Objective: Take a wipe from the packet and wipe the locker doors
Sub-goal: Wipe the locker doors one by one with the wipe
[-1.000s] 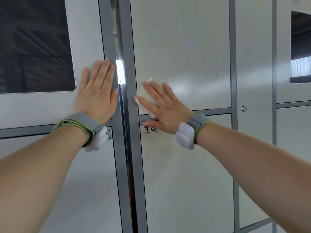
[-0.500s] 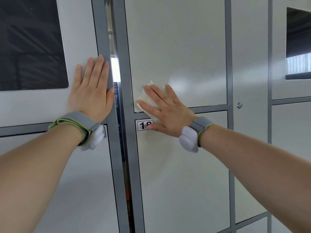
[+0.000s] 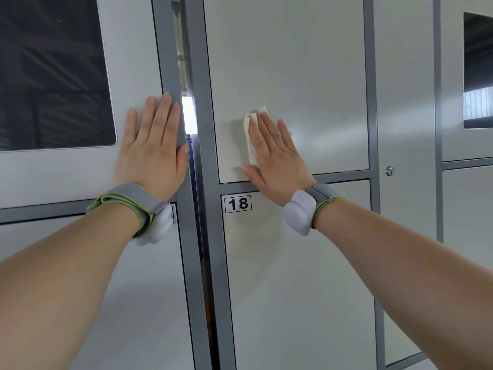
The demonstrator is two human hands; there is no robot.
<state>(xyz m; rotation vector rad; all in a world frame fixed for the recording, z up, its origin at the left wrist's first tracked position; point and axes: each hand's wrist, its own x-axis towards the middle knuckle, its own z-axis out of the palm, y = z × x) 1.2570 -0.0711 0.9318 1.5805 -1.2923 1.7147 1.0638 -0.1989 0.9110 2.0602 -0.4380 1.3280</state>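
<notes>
- Wipe (image 3: 250, 141), thin, white, folded cloth, lies flat on the pale grey metal locker door (image 3: 293, 62), just above the black-on-white "18" label (image 3: 238, 204).
- Right hand (image 3: 277, 158) presses it, fingers straight and spread, pinching nothing.
- Left hand (image 3: 153, 148), up-left of the label, rests flat, fingers straight.
- Light and limp (my judgement): it may bunch; keep the palm over its middle.

Single head-worn wide-angle cam, facing fwd onto the pale grey metal locker doors (image 3: 288, 62), v. close. Left forearm (image 3: 66, 276) & right forearm (image 3: 400, 249) enter from the bottom corners; doors fill the view edge to edge.
</notes>
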